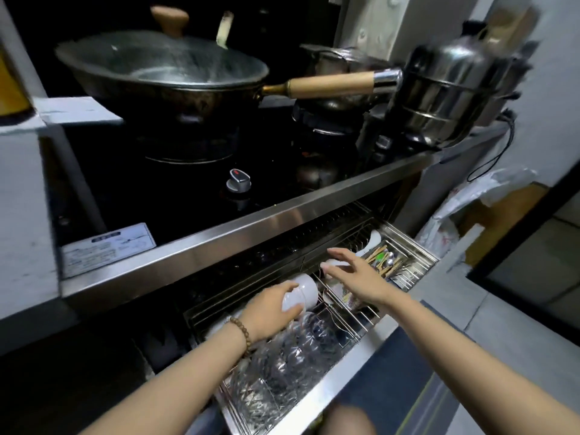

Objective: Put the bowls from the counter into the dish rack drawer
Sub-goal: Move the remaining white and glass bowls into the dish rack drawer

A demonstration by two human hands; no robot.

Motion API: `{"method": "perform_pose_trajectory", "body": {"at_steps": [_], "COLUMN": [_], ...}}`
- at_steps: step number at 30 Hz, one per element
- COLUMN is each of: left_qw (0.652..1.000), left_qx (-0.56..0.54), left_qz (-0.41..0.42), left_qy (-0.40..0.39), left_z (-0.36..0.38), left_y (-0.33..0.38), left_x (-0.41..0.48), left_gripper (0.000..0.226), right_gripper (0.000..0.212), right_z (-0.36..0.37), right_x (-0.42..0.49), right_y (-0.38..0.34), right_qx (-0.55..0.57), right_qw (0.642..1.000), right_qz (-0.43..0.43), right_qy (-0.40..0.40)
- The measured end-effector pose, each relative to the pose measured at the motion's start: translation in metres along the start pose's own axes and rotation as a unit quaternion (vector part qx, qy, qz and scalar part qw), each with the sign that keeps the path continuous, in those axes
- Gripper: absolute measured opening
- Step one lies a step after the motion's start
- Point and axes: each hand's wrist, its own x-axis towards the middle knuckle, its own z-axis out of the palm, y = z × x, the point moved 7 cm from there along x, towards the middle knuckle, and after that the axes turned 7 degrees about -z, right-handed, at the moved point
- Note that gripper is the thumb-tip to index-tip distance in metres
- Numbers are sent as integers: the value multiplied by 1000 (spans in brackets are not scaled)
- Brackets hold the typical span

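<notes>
- Your left hand (270,312) curls round a white bowl (303,288), which is tipped on its side over the left of the open drawer (317,400).
- Your right hand (361,277) hovers with fingers spread above the rack (345,312), beside a second white piece (337,263). It grips nothing that shows.
- The step in hand looks like seating the bowl.
- Next, you likely need to lower it between the wires, clear of the cutlery (386,262) at far right.
</notes>
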Motion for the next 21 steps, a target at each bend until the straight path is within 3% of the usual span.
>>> {"method": "perform_pose_trajectory", "body": {"at_steps": [6, 10, 14, 21], "left_qw": [984, 969, 957, 938], "left_qx": [-91, -69, -26, 14], "left_qz": [96, 134, 122, 32], "left_qy": [120, 197, 261, 344], "left_z": [-109, -188, -262, -350], "left_y": [55, 65, 45, -36], "left_x": [-52, -97, -144, -228], "left_gripper": [47, 49, 55, 58], "right_gripper": [51, 47, 48, 60], "right_z": [-25, -16, 18, 107], "right_x": [-26, -31, -28, -21], "right_y": [-93, -166, -236, -332], "right_qx": [34, 28, 37, 16], "right_qw": [992, 982, 970, 948], "right_qz": [-107, -179, -241, -305], "right_qy": [51, 49, 9, -84]}}
